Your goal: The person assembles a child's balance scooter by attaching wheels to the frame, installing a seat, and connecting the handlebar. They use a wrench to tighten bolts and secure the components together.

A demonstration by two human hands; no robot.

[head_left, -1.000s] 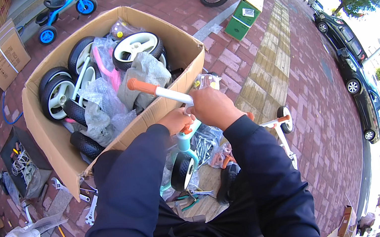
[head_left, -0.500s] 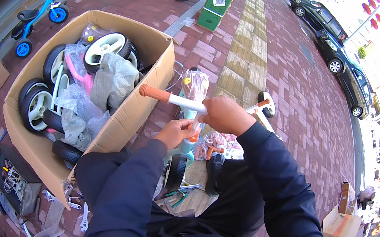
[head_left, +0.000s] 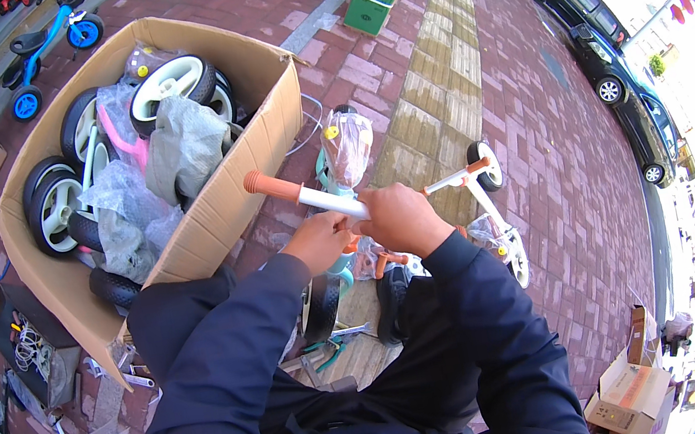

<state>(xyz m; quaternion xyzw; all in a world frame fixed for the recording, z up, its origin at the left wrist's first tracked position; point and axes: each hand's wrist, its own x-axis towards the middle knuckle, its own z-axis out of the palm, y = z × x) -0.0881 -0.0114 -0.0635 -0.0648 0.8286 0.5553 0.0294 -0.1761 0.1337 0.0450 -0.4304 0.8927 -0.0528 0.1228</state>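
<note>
My right hand (head_left: 403,221) is wrapped around the white handlebar (head_left: 331,203) of a small child's bike, near the bar's middle. An orange grip (head_left: 273,186) covers the bar's left end. Just below the bar, my left hand (head_left: 321,241) pinches at the stem; its fingertips are partly hidden. The bike's light blue frame and black-tyred front wheel (head_left: 322,308) show under my hands, between my legs. A plastic-wrapped part (head_left: 349,148) with a yellow spot lies beyond the bar. Pliers with green handles (head_left: 331,355) rest on the ground below the wheel.
A large cardboard box (head_left: 225,224) of wheels and wrapped parts stands at my left. Right of my hands is a white bike (head_left: 492,202) with orange grips. Tools and a black tray (head_left: 44,351) lie far left. Small cartons (head_left: 629,390) sit lower right; parked cars (head_left: 602,59) line the street.
The view has shifted, so the box and tricycle appear further left. My hands stay at the handlebar and stem. More of the white bike at the right shows now.
</note>
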